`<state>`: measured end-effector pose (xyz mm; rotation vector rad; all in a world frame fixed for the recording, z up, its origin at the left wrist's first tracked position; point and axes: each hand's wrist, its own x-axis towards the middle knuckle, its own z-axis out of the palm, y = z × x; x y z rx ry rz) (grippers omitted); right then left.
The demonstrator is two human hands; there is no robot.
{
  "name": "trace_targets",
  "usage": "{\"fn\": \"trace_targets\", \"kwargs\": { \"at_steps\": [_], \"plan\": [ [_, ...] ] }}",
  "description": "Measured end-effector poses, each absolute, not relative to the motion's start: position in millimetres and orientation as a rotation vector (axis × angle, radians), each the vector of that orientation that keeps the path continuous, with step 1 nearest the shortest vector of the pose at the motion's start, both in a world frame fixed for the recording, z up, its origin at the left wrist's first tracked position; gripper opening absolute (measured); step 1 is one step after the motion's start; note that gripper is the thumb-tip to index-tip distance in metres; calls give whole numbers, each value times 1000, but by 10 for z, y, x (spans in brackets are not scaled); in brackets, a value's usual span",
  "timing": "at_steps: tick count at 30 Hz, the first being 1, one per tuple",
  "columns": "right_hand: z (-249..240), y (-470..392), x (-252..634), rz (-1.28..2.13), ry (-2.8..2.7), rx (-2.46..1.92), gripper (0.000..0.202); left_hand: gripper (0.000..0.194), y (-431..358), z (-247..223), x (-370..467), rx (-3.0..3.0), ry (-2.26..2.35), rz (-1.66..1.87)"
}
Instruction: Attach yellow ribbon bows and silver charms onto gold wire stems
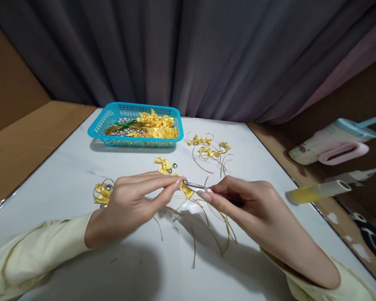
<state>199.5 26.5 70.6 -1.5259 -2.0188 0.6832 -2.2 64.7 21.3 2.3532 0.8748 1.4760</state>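
Observation:
My left hand (141, 194) pinches a yellow ribbon bow (187, 191) between thumb and fingers above the table. In my right hand (250, 205) are thin metal tweezers (196, 185), whose tips reach the bow beside my left fingertips. A small round silver bead or bell shows at the tips, partly covered. Just beyond my left hand lie more yellow bows (163, 165) with silver bells (174, 165). Several loose gold cords (194, 246) curve over the table below and between my hands. Left of my left wrist is a small pile of bows and bells (102, 193).
A blue basket (134, 144) at the back holds yellow bows and a tied bundle of gold cords. Bows with cords (209, 152) lie right of it. Along the right side are a handled tumbler (335, 142), a bottle of yellow liquid (313, 192) and black-handled scissors (374, 238).

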Motion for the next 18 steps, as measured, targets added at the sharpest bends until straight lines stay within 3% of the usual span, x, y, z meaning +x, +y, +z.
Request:
{"fn": "trace_targets", "kwargs": {
  "at_steps": [18],
  "plan": [
    [576,245,1919,438,-2116,-1410,21,16,611,235,8,2332,932,1417]
  ]
}}
